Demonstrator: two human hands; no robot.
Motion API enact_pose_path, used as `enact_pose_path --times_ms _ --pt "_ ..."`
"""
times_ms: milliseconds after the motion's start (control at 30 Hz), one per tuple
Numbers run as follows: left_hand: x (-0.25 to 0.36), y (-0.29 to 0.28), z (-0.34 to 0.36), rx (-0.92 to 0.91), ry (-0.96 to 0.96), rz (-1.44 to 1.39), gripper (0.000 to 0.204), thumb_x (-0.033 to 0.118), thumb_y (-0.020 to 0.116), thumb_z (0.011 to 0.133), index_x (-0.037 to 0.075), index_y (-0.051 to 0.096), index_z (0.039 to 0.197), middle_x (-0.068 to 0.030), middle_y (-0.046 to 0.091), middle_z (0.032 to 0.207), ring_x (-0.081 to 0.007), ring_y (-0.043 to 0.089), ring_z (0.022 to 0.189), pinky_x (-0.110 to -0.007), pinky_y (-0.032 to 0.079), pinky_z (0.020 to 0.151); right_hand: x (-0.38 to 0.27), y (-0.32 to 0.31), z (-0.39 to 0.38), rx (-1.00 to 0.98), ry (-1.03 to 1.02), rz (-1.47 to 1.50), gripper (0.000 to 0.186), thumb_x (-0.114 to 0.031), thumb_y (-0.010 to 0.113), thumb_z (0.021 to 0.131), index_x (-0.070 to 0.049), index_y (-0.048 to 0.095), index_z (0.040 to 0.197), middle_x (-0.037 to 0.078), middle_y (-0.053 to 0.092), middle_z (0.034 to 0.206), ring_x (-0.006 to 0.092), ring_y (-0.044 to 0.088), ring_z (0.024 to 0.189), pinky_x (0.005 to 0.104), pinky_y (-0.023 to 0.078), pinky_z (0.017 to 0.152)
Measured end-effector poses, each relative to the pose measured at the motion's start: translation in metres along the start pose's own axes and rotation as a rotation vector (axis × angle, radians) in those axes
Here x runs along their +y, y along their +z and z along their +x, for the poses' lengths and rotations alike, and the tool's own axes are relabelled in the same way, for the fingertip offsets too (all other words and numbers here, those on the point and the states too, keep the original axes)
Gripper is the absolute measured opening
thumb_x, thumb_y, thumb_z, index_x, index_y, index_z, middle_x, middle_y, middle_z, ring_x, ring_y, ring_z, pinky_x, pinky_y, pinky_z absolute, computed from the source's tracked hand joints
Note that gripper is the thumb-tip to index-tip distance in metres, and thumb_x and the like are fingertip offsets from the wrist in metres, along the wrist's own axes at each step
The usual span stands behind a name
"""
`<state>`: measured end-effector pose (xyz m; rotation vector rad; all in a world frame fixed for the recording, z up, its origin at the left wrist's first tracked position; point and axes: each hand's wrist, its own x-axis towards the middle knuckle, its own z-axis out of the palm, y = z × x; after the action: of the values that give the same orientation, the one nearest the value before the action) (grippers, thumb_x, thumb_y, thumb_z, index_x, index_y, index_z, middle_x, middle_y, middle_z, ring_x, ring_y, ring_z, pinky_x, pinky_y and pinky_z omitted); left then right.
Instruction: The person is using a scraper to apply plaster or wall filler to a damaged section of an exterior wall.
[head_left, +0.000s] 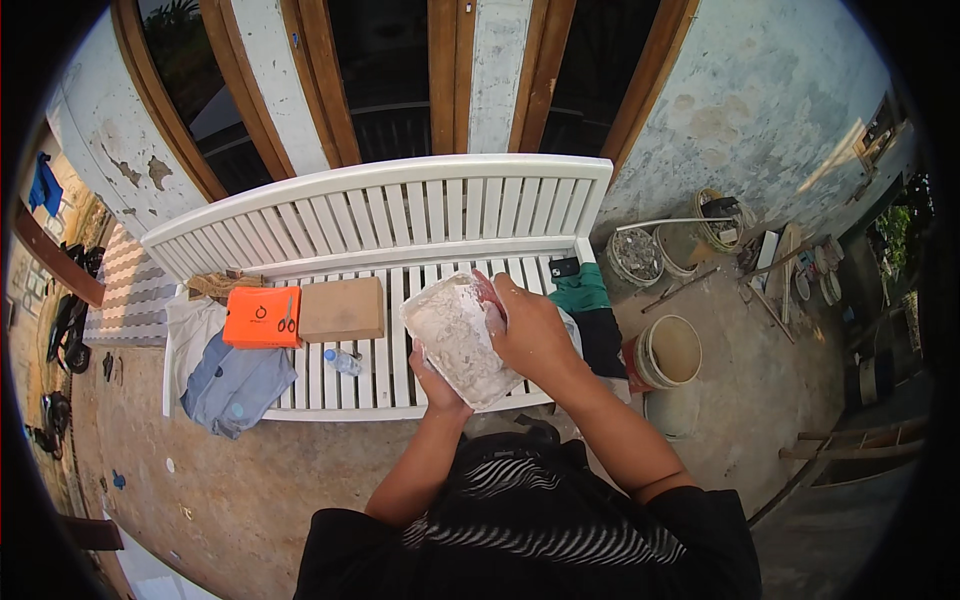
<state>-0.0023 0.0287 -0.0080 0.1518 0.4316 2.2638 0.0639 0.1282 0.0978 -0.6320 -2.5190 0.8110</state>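
A shallow, pale rectangular tub with lumpy off-white paste inside is held in front of me, above the bench seat. My left hand grips its near left side, with fingers reaching underneath. Over the tub's right side, my right hand is closed on a dark red tool smeared with white. The tool looks like a scraper or trowel, but the hand covers much of it and its exact kind is unclear. Its edge lies against the paste near the tub's right side.
On the white slatted bench sit an orange box with scissors, a brown box, a small bottle and folded clothes. A phone rests on green cloth. Buckets and rubble stand right.
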Motion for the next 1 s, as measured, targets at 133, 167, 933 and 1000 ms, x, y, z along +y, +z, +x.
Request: enact_pose_path --times_ms 133,167,933,1000 --pt "-0.003 0.002 0.000 0.088 -0.039 0.052 0.068 0.057 0.029 0.094 0.011 0.037 0.143 -0.0119 0.048 0.138 -0.0293 0.049 0.125 -0.043 0.039 0.105 -0.005 0.011 -0.007 -0.039 -0.033 -0.009 0.024 -0.005 0.059 0.081 0.001 0.050 0.103 0.026 0.063 0.080 0.0453 0.062 0.078 0.0507 0.049 0.069" --pt "-0.003 0.001 0.000 0.122 -0.046 0.106 0.067 0.057 0.029 0.094 0.012 0.039 0.142 -0.0113 0.049 0.136 -0.0287 0.050 0.123 -0.043 0.040 0.104 -0.005 0.016 -0.012 -0.046 -0.115 0.000 0.025 -0.005 0.060 0.080 0.001 0.050 0.103 0.025 0.063 0.081 0.0445 0.062 0.077 0.0499 0.050 0.067" --pt "0.007 0.001 -0.013 0.033 -0.024 -0.009 0.072 0.059 0.030 0.092 0.009 0.036 0.144 -0.0133 0.046 0.140 -0.0314 0.047 0.127 -0.044 0.038 0.106 0.002 -0.005 -0.019 0.084 0.087 -0.022 0.026 -0.009 0.061 0.085 0.003 0.050 0.105 0.025 0.062 0.077 0.0463 0.060 0.078 0.0482 0.047 0.067" --pt "0.006 0.005 -0.016 0.041 -0.034 0.027 0.071 0.058 0.030 0.093 0.009 0.037 0.143 -0.0130 0.047 0.139 -0.0307 0.048 0.126 -0.043 0.038 0.106 -0.001 -0.003 -0.018 0.067 0.064 -0.034 0.028 -0.007 0.061 0.083 0.002 0.050 0.107 0.025 0.062 0.078 0.0460 0.061 0.079 0.0493 0.047 0.068"
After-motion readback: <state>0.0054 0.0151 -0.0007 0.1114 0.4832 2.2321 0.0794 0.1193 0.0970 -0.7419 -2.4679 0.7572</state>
